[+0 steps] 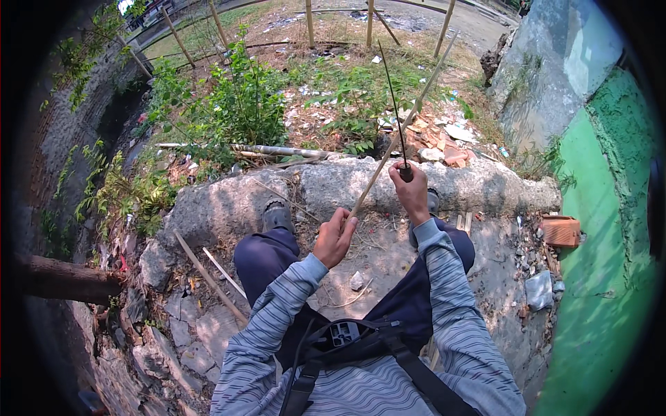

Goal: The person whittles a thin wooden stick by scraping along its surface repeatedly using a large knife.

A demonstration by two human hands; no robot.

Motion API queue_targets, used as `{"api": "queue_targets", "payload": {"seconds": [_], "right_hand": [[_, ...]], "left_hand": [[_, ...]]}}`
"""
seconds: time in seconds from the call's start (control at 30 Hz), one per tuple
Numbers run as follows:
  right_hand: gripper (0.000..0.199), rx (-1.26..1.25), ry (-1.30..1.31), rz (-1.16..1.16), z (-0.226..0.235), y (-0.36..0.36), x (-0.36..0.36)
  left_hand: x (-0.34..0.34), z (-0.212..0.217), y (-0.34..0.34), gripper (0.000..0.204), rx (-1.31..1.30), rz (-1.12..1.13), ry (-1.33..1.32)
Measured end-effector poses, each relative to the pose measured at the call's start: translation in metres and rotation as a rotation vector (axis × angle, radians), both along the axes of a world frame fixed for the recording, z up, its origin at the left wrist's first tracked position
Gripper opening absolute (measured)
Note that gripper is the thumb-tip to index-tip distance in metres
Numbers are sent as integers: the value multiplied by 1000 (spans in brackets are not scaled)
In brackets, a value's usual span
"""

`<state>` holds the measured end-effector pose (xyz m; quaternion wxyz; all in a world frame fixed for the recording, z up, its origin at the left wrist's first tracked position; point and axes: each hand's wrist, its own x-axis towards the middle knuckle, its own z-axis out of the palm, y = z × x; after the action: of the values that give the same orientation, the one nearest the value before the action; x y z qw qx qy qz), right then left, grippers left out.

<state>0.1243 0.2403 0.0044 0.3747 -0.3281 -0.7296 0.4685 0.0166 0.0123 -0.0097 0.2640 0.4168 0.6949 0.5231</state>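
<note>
My left hand (335, 238) is closed around the lower end of a long, thin tan stick (388, 151), which slants up and away to the right. My right hand (412, 192) grips the short dark handle of a long knife (395, 104). Its narrow dark blade points up and away, and it looks edge-on from here. The stick passes just left of the knife handle and crosses behind or beside the blade; whether they touch I cannot tell. Both hands are above the ground between my bent knees.
A low, rough concrete ledge (236, 201) runs in front of my feet. Loose strips (208, 277) lie at left, near a log (69, 279). An orange brick (560, 231) sits by the green wall (590, 312). Plants (243, 104) and rubble (444, 139) are beyond the ledge.
</note>
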Motion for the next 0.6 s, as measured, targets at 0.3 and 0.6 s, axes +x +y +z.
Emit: {"api": "queue_targets", "payload": {"seconds": [0.3,0.6], "right_hand": [[14,-130,81,-31,-6,2,5],[29,-29,-55,-53,-14,-8,2]], "left_hand": [[-10,-9,4,22,63,-11,-229],[-11,4,-5,28,-107,-156,-974]]}}
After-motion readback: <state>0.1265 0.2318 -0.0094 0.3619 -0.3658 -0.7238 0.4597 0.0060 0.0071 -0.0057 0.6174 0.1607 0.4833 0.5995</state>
